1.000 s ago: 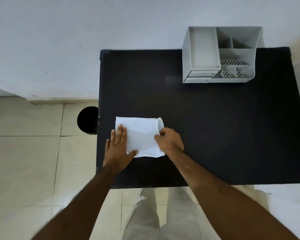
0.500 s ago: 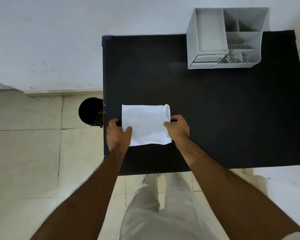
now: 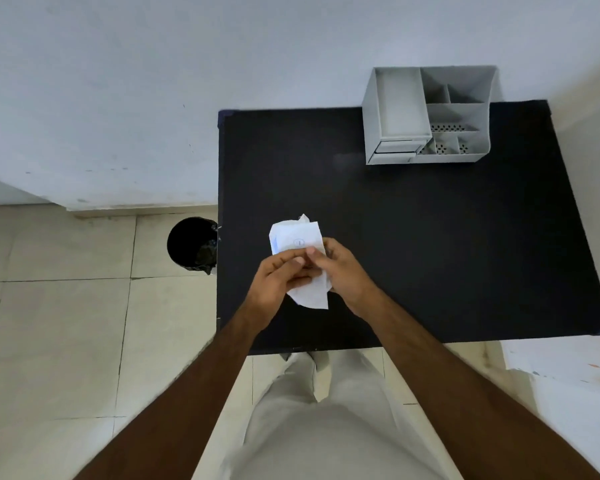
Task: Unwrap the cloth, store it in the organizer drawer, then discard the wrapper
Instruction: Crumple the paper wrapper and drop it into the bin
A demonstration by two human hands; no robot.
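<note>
A white wrapped cloth packet (image 3: 296, 239) is lifted off the black table (image 3: 430, 237) near its front left. My left hand (image 3: 279, 280) and my right hand (image 3: 342, 277) both grip it, fingers meeting at its middle. Its upper part shows a small round printed mark, and a lower corner hangs below my hands. The cloth inside cannot be told apart from the wrapper. A grey desk organizer (image 3: 426, 114) with a small shut drawer (image 3: 394, 152) at its front left stands at the table's back right, far from both hands.
A black waste bin (image 3: 192, 244) stands on the tiled floor beside the table's left edge. A white wall runs behind the table. My legs in light trousers are below the table's front edge.
The packet lay flat on the table under both hands. Now both hands have lifted it, brought it together and turned it, so it stands crumpled between them.
</note>
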